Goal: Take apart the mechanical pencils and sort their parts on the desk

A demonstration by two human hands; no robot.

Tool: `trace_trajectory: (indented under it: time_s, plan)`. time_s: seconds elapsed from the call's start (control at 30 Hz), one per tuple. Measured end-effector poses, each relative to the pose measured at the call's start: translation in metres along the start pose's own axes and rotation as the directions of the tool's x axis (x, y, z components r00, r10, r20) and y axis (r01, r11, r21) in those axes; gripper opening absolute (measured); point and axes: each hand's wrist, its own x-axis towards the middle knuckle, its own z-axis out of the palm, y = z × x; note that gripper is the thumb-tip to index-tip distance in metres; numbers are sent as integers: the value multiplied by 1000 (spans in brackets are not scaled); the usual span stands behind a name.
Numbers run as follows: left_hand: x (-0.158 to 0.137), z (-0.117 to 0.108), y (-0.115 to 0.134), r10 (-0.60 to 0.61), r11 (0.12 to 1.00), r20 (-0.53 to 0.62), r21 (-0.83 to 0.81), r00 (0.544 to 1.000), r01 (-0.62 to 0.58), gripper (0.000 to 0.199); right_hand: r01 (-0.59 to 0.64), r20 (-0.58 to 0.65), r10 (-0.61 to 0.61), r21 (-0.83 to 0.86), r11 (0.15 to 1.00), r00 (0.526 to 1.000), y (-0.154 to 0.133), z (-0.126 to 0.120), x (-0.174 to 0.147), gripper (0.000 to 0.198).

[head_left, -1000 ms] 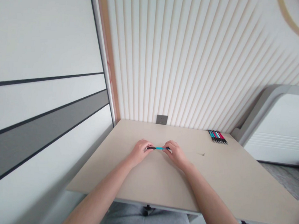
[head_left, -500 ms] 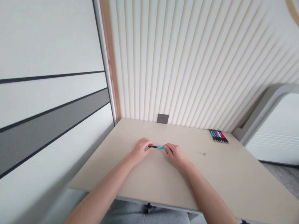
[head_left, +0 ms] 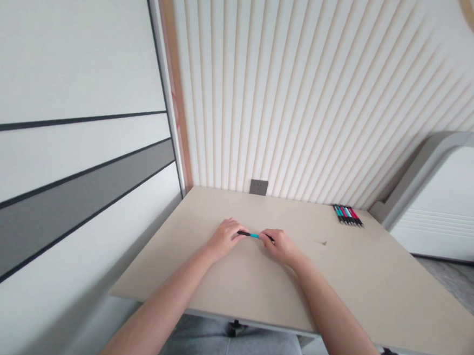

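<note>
A blue and black pen [head_left: 254,235] lies crosswise between my two hands, just over the desk. My left hand [head_left: 226,238] pinches its black end on the left. The fingers of my right hand [head_left: 277,245] close round the other end, and a dark tip pokes out past them. Both wrists hang low over the desktop [head_left: 245,286]. Off to the right of my right hand lies a small thin piece [head_left: 323,242], too small to name.
Several pens [head_left: 348,215] in blue, red and white with black ends lie in a row at the back right of the desk. A dark socket [head_left: 259,187] sits on the ribbed wall behind. White panels [head_left: 74,188] rise along the left side.
The pen now shows a dark tip beyond my right hand, and less of its blue part is visible. Both hands have barely shifted; the view moved slightly.
</note>
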Motion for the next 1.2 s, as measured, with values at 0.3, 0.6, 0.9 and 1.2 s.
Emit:
trace_trajectory:
  time_s: [0.3,0.6,0.9,1.2]
  plan:
    - [-3,3,-8,-151,987,-103,-74,983,144,20,3,-86,2,59,998,996,1,-2,2,27]
    - [0,-2,-3,-185,978,-35,-110,982,180,12,-21,-48,22,15,1000,999,4,-1,2,30]
    - [-1,1,-4,-190,977,-81,-113,978,181,13,17,-120,-12,42,999,993,5,-2,2,26]
    - [1,0,-4,-131,988,-112,-97,985,121,11,-33,-95,32,-11,999,995,0,-3,1,33]
